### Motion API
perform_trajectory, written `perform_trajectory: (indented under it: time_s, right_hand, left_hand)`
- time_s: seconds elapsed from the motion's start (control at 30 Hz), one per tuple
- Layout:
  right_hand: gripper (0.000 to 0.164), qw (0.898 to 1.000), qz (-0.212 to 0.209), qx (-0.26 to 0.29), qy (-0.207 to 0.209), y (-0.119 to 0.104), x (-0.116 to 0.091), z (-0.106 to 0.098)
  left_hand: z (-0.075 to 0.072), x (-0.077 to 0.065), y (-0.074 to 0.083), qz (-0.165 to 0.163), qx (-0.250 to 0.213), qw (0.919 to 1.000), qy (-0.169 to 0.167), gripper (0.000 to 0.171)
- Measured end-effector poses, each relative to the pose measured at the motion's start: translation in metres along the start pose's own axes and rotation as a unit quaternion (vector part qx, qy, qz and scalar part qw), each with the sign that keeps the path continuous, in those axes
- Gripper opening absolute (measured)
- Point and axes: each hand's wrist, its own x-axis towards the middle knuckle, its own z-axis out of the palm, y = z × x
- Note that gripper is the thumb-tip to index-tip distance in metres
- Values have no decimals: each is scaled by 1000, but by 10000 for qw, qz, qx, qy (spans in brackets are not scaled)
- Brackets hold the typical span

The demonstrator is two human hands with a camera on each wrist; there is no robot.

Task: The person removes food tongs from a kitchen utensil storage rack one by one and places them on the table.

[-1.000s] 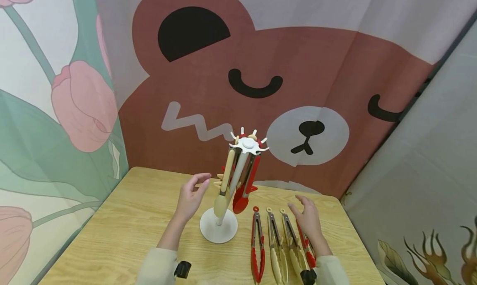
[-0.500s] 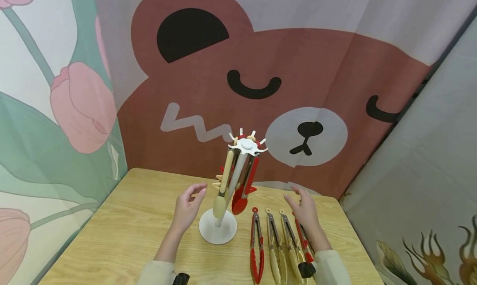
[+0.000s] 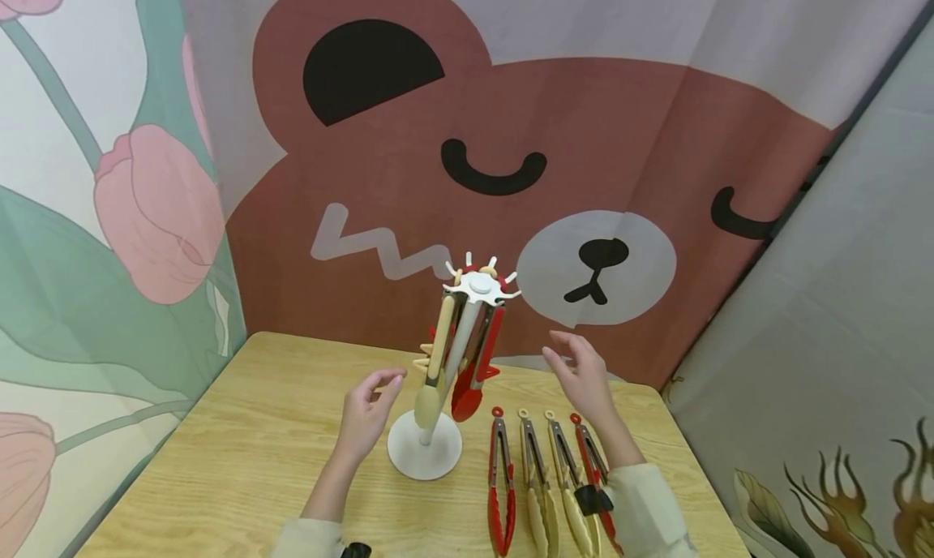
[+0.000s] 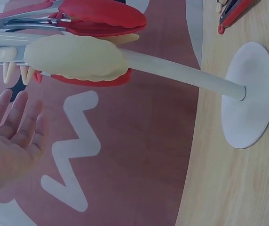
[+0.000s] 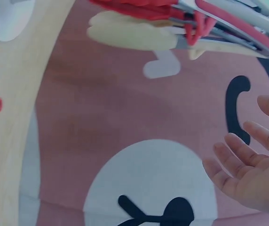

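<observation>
A white stand with a round base and a hooked top holds several hanging tongs, cream tongs on its left and red tongs on its right. My left hand hovers just left of the stand with relaxed fingers and nothing in them. In the left wrist view its loosely bent fingers are below the hanging tongs. My right hand is raised to the right of the stand, above the far ends of the lying tongs. Its fingers are spread and hold nothing in the right wrist view.
On the table, right of the stand, lie red tongs, two cream tongs and further red tongs in a row. A bear-print curtain hangs behind the table's far edge.
My right hand has risen up and away from the lying tongs, uncovering the rightmost red pair. My left hand has drawn slightly down and back.
</observation>
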Motion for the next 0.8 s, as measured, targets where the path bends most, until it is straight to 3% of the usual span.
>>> perform_trajectory:
  time_s: [0.23, 0.43, 0.8]
  right_hand:
    - [30, 9998, -108, 135, 114, -20, 16, 0]
    - [28, 9972, -509, 369, 411, -40, 35, -3]
    - [28, 9913, -1052, 587, 533, -74, 55, 1]
  left_hand:
    - [0, -3, -1, -46, -8, 10000, -77, 20]
    - [0, -4, -2, -145, -43, 9997, -190, 22]
    - [4, -7, -4, -173, -211, 9995, -162, 19]
